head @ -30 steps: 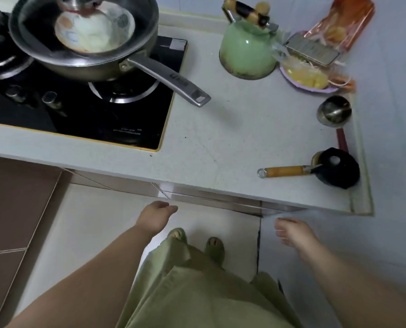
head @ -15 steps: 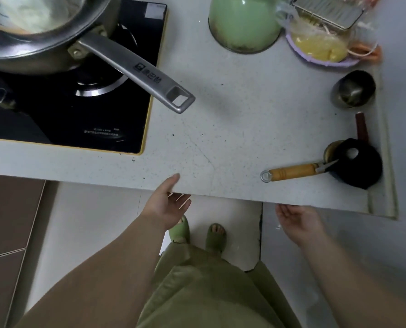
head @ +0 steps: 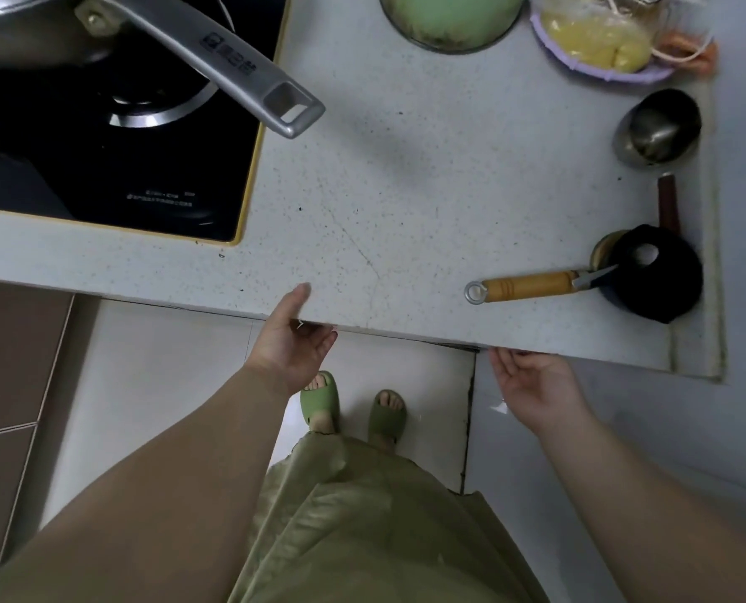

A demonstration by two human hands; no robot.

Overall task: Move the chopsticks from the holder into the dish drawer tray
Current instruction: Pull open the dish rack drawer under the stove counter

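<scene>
No chopsticks, holder or drawer tray show in this view. My left hand (head: 291, 341) is at the front edge of the white speckled counter (head: 406, 202), palm up, thumb lying on the counter top and fingers reaching under the edge. My right hand (head: 532, 380) is further right, palm up, its fingertips hidden under the same edge. Neither hand holds anything that I can see. Whatever lies beneath the counter is hidden.
A steel pan's long handle (head: 223, 58) juts out over the black hob (head: 114, 167). A green kettle (head: 449, 19), a purple plate of food (head: 597, 45), a metal cup (head: 658, 128) and a yellow-handled knife (head: 532, 287) in a black holder (head: 654, 272) sit on the counter.
The view has dropped and moved closer to the counter. Both hands rose from below the counter front to its edge, turning palm up, fingers slipping underneath.
</scene>
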